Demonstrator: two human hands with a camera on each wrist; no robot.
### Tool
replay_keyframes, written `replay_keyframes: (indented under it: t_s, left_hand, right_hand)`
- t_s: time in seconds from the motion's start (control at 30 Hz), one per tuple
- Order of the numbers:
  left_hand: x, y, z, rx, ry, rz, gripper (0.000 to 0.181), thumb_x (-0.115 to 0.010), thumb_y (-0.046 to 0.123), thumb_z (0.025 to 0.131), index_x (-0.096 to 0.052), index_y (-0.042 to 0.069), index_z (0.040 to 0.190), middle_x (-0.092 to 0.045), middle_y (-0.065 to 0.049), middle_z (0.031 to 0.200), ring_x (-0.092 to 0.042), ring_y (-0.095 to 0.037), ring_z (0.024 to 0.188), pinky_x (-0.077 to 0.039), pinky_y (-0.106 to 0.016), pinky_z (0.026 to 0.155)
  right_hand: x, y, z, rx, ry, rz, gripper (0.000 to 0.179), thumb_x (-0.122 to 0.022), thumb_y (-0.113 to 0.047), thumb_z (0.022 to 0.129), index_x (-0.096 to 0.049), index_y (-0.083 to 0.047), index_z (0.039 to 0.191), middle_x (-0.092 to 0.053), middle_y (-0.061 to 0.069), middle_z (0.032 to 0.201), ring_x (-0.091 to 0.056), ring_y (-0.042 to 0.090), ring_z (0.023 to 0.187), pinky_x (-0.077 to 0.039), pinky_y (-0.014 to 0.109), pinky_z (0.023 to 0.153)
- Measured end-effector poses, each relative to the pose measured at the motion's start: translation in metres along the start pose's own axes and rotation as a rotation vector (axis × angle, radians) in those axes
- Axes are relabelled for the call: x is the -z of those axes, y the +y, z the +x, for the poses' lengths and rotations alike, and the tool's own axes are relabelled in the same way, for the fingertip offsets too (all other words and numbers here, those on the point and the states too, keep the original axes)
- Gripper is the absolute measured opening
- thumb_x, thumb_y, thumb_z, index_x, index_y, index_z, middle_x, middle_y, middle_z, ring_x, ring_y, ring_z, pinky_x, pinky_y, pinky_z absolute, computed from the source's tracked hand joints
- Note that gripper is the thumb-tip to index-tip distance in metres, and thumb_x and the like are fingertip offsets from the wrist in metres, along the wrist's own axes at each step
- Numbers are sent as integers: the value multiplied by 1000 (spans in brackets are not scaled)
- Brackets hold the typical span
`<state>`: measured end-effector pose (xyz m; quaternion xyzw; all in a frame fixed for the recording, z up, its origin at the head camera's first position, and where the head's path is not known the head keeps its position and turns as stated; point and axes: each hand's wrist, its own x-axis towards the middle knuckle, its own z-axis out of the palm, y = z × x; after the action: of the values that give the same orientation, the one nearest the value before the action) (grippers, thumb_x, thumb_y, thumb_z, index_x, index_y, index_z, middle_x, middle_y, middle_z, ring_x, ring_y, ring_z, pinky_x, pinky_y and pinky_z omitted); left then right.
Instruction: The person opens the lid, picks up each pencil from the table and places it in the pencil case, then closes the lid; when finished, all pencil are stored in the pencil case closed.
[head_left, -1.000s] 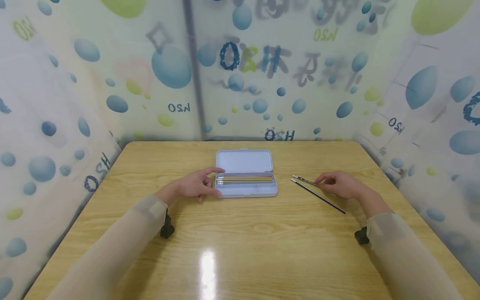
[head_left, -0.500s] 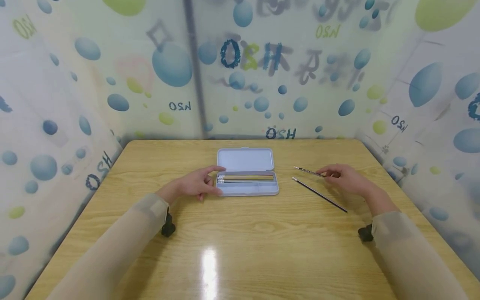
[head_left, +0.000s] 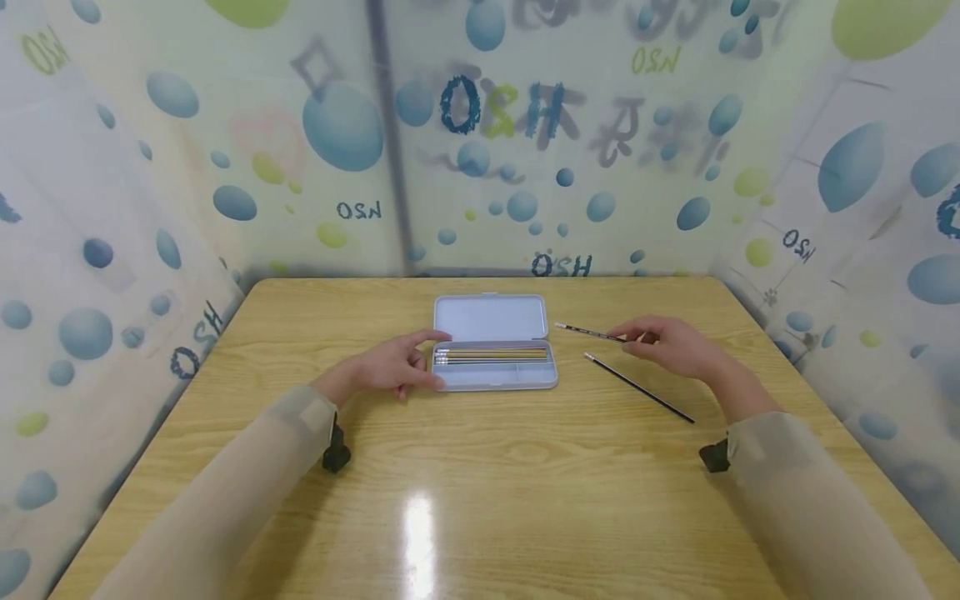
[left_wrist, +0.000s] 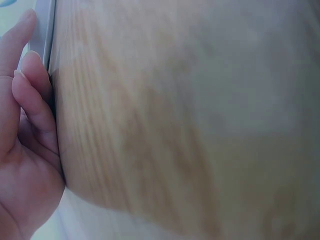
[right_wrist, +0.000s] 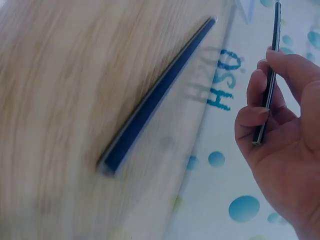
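A light blue-white pencil case (head_left: 497,382) lies with its lid (head_left: 491,317) tipped back at the table's rear middle. Inside its back compartment several pencils (head_left: 491,356) lie side by side, eraser ends to the left. My left hand (head_left: 386,365) holds the case's left end between thumb and forefinger, its other fingers curled under. To the right of the case, my right hand (head_left: 663,343) pinches a dark patterned pencil (head_left: 588,332) with its eraser end pointing left. In the right wrist view the pencil's back end (right_wrist: 261,131) lies against the curled fingers.
Another dark pencil (head_left: 639,387) lies slantwise on the wooden table (head_left: 517,483), in front of my right hand. A printed curtain (head_left: 517,208) hangs behind the table and along both sides.
My right hand has lifted the patterned pencil from beside the other one and carried it left, towards the case. The left hand stays at the case.
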<state>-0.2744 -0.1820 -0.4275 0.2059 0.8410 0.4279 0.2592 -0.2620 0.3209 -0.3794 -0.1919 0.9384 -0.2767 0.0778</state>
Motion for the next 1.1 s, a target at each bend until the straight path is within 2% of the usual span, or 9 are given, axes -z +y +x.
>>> replay_keyframes:
  t_s: [0.27, 0.57, 0.87, 0.97, 1.1]
  left_hand:
    - [0, 2, -1, 10, 1, -13, 90, -87, 32, 97, -34, 28, 170, -58, -1, 76, -53, -14, 51, -50, -25, 53]
    - [1, 2, -2, 13, -3, -16, 90, -87, 32, 98, -34, 28, 170, -57, -1, 77, -52, -14, 52, -50, -25, 53]
    - [0, 3, -2, 5, -6, -16, 90, -87, 30, 98, -33, 26, 171, -57, -1, 75, -53, -13, 51, -51, -25, 53]
    - [0, 2, -2, 2, -9, -19, 90, -86, 28, 99, -33, 24, 171, -57, -1, 75, -53, -13, 50, -52, -26, 53]
    - [0, 2, -1, 3, -9, -25, 90, -86, 27, 98, -33, 25, 171, -57, 0, 75, -53, -13, 50, -52, -26, 53]
  right_hand:
    - [-17, -23, 18, 56, -10, 19, 29, -68, -19, 110, -77, -18, 137, -77, 7, 123, -67, 20, 104, -55, 38, 89]
    - [-40, -49, 40, 105, -58, 60, 30, -68, -16, 109, -78, -20, 137, -77, 7, 129, -67, 23, 109, -55, 44, 95]
    - [-65, -77, 64, 140, -121, 115, 28, -67, -10, 108, -80, -15, 131, -76, 7, 134, -63, 23, 110, -53, 39, 96]
    - [-74, -85, 71, 168, -136, 103, 27, -66, -9, 107, -80, -13, 130, -76, 8, 134, -64, 23, 111, -54, 41, 99]
    - [-83, -94, 79, 158, -137, 90, 26, -66, -11, 108, -80, -14, 131, -75, 7, 133, -64, 22, 112, -55, 41, 100]
